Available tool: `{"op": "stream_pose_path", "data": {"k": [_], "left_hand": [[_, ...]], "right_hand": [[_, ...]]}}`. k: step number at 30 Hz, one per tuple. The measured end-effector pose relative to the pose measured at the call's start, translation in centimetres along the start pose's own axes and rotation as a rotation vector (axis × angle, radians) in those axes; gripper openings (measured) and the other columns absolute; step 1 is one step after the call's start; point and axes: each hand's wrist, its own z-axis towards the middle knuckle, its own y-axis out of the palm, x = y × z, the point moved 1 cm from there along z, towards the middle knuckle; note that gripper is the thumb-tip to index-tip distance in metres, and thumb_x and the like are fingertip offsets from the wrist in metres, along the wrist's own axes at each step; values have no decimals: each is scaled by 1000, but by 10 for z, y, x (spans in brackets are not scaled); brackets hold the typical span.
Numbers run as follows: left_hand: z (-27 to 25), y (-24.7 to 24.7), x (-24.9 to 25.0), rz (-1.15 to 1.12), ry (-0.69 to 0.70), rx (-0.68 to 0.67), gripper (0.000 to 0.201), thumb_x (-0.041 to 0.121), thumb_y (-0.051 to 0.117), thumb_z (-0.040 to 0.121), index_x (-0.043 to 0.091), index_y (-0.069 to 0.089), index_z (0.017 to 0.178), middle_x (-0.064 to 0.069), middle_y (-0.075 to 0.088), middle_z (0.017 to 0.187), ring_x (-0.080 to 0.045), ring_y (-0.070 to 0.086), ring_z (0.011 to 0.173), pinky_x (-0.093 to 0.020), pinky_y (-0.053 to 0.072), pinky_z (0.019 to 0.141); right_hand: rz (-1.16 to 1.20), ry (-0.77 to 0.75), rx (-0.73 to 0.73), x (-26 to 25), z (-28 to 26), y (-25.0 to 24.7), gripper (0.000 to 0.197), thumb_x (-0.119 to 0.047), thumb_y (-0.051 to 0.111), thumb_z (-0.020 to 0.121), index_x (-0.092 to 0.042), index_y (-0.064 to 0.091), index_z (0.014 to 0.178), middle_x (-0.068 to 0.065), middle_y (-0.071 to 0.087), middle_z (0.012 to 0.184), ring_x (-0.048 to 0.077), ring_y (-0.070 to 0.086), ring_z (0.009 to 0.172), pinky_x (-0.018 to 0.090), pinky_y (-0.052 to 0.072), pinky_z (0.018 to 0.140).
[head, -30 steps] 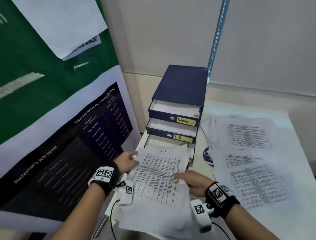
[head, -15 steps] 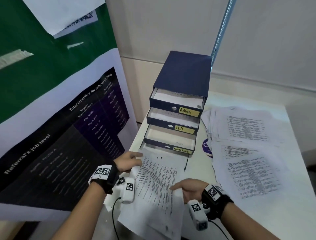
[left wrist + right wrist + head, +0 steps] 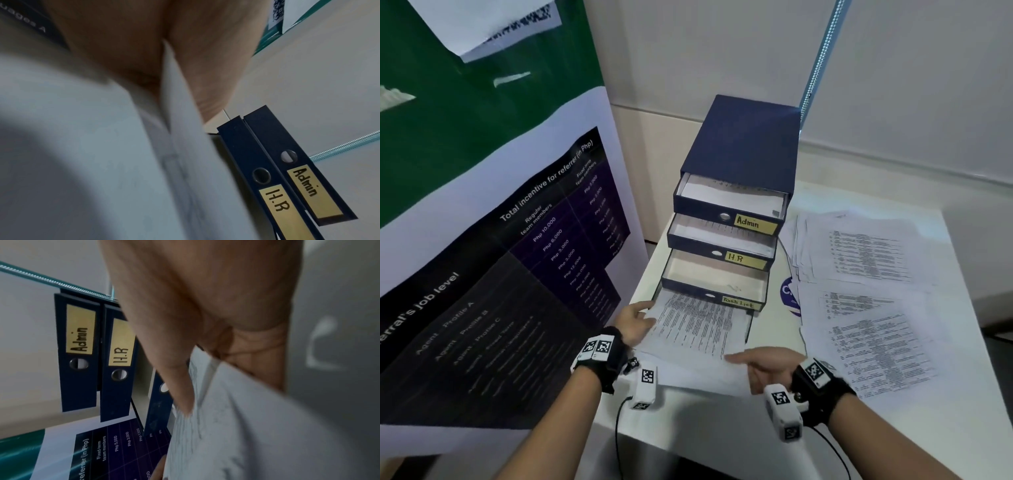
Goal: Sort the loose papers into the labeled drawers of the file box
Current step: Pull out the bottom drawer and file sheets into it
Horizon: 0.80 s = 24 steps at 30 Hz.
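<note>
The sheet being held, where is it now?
In the head view, the sheet lies low and centre, sliding beneath the Task List drawer, between the left hand and right hand.

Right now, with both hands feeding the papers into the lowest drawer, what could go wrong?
1. The papers pass just under the Task List drawer front; their far edge might catch there and crumple.
2. The left hand and right hand hold only the stack's sides, so it may sag or fan out.
3. The loose papers lie close beside; the right arm could sweep them.
</note>
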Motion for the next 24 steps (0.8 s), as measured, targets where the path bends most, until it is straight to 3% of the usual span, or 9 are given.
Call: {"op": "stream_pose_path", "data": {"k": [3, 6, 10, 14, 18, 20, 21, 23, 24], "left_hand": [[4, 6, 10, 19, -28, 121, 46, 18, 66, 89, 20, 55, 134, -10, 69, 103, -23, 64, 79, -39, 58, 80], [0, 8, 23, 340, -95, 97, 59, 37, 71, 83, 25, 48, 137, -8, 65, 115, -24, 66, 90, -28, 52, 73], [14, 9, 29, 389, -136, 34, 53, 14, 66, 82, 16, 51, 133, -8, 67, 79, -25, 64, 61, -26, 51, 58], [30, 20, 34, 151, -135, 136, 46, 3, 61, 87, 13, 53, 131, -8, 62, 58, -18, 57, 44, -25, 49, 48], [43, 32, 26, 75, -102, 95, 27, -5, 58, 84, 11, 56, 105, -14, 57, 71, -27, 64, 67, -32, 55, 61], [46, 36, 26, 156, -74, 112, 25, -8, 57, 86, 7, 56, 106, -19, 54, 89, -31, 58, 77, -34, 54, 61], [44, 38, 30, 177, -66, 121, 30, -5, 63, 86, 6, 58, 114, -18, 60, 98, -31, 61, 85, -36, 57, 72], [30, 41, 45, 311, -66, 185, 38, 7, 70, 86, 10, 62, 123, -9, 68, 112, -27, 64, 102, -36, 52, 96], [22, 43, 54, 430, -47, 192, 35, 10, 69, 86, 13, 66, 121, -7, 69, 114, -26, 65, 106, -35, 50, 99]], "right_hand": [[-216, 59, 34, -1, -6, -2, 20, -19, 62, 95, -7, 63, 79, -3, 49, 43, 4, 48, 37, 13, 33, 35], [-161, -1, 47, -22, 5, -11, 23, -22, 55, 99, -5, 59, 83, -8, 36, 42, 0, 25, 30, 10, 18, 30], [-29, -20, 162, -39, 37, -28, 22, -21, 61, 95, -4, 63, 81, -5, 43, 49, 1, 32, 33, 10, 23, 34], [204, -180, 301, -42, 50, -29, 15, -5, 71, 86, 4, 64, 95, 15, 66, 80, 16, 62, 62, 19, 53, 48], [455, -313, 219, -36, 38, -44, 20, -13, 58, 97, 5, 67, 94, 19, 69, 88, 20, 70, 70, 26, 61, 71], [467, -391, 184, -29, 24, -66, 25, -19, 52, 100, -3, 62, 83, 10, 57, 71, 14, 57, 58, 23, 57, 66], [466, -451, 240, -25, 17, -85, 24, -17, 52, 99, -1, 59, 83, 7, 49, 67, 14, 50, 55, 22, 52, 60], [163, -550, 661, -13, -2, -130, 23, -16, 60, 93, 7, 64, 95, 11, 57, 73, 21, 58, 63, 28, 51, 64], [-140, -517, 928, -4, -11, -155, 25, -19, 62, 90, 1, 68, 104, 14, 68, 88, 27, 66, 80, 32, 53, 74]]}}
